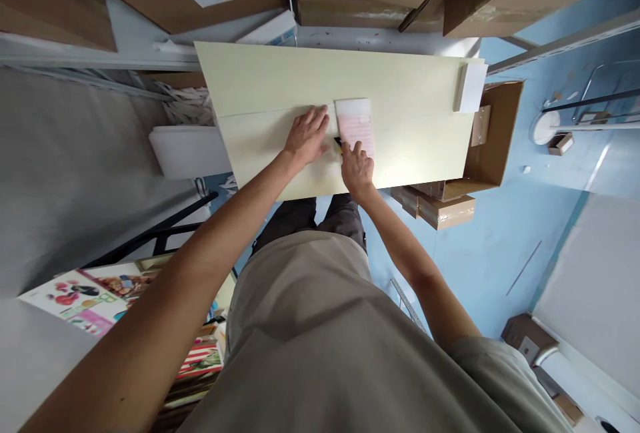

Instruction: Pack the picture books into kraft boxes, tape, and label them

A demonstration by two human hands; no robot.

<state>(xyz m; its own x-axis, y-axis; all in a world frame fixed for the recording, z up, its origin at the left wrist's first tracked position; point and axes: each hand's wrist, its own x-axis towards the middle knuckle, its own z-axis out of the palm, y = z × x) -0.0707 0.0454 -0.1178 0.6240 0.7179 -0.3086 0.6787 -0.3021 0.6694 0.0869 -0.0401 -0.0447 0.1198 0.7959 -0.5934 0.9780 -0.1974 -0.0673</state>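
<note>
Your left hand [308, 134] lies palm down, grip spread, empty; press the board [420, 119] steady with it, clear of the cutter [339, 143] in your right hand's [359, 167] grip.

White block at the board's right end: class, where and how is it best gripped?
Probably grip the white block by its two long sides, from above: it is narrower than long, its left side rises above the cream board, and nothing covers its top.

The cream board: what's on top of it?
A pinkish piece, a white block at one corner, the left hand, and the right hand apparently holding a cutter. Whatever the hands cover can't be seen.
</note>
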